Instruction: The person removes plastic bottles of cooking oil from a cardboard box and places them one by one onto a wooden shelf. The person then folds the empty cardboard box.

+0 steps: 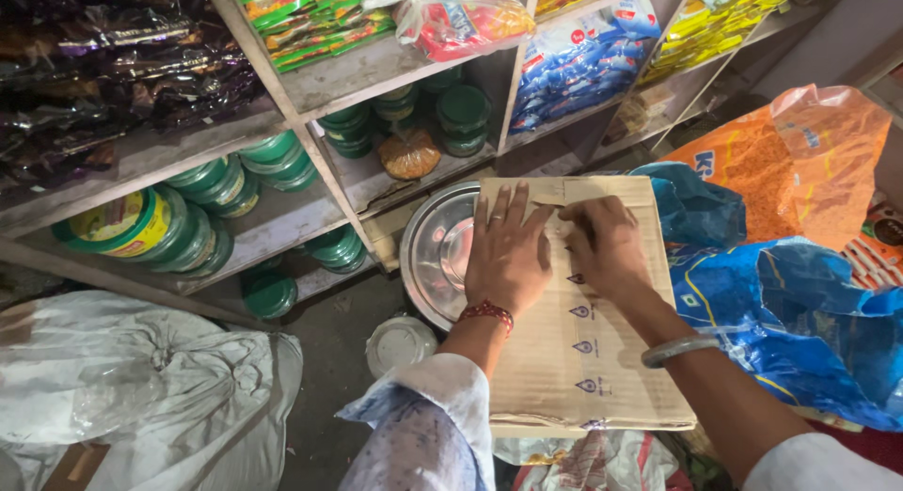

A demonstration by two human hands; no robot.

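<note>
Both hands lie on top of a cardboard box [583, 350], the left hand [506, 251] flat, the right hand [605, 245] curled. Blue plastic sacks [800, 322] press against the box on the right, so there is no room there. On the left, a steel bowl [435, 251] touches the box. Past it, the bare floor [329, 359] gives some room (a small white lid [400, 343] lies there). Shelves [357, 72] full of green jars [202, 223] block the way ahead.

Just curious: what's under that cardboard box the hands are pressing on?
A round steel basin shows under the cardboard box at its left edge, blue bags at its right. What lies beneath its middle is covered.
</note>
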